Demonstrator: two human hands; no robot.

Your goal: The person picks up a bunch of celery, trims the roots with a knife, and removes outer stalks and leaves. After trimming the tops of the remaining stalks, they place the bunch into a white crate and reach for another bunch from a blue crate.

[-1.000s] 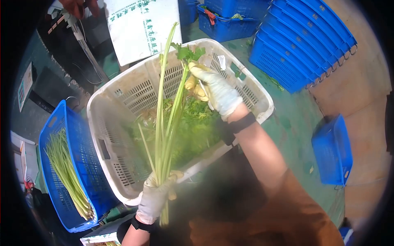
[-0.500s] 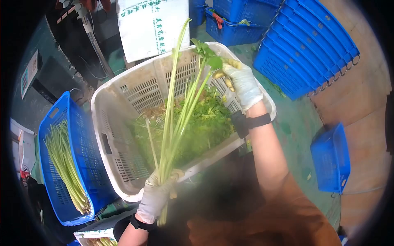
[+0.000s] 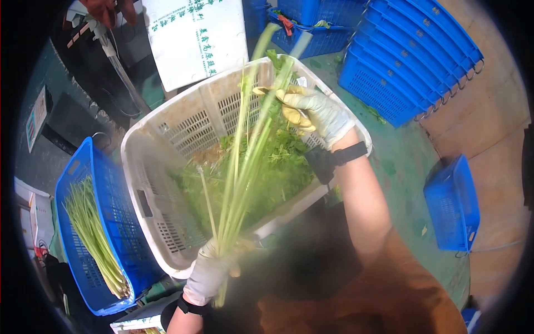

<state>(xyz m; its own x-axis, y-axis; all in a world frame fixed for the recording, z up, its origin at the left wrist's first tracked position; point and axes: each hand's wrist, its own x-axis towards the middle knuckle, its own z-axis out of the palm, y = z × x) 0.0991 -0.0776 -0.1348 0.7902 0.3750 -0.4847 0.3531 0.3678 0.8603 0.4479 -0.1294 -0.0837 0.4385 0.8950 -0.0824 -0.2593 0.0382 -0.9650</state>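
Several long, pale green celery stalks [image 3: 240, 172] rise at a slant in front of me. Their lower ends are in my left hand [image 3: 207, 271], which is gloved and closed around them. My right hand [image 3: 311, 111], in a glove with yellowed fingers, is at the upper part of the stalks. Its fingers are bent around one stalk near some dark green leaves. The upper stalk ends are smeared by motion. Under the stalks, a large off-white slatted basket [image 3: 146, 133] holds a heap of loose green leaves [image 3: 283, 158].
At left, a blue basket [image 3: 105, 206] holds long green stalks [image 3: 92, 228]. A white box [image 3: 194, 42] with green writing stands behind the large basket. Stacked blue crates [image 3: 406, 61] are at the upper right, and another blue basket [image 3: 453, 206] sits on the right.
My right hand has moved slightly left and down, from a leaf onto the upper stalks. The stalk tops have swung to the right. My left hand keeps its grip.
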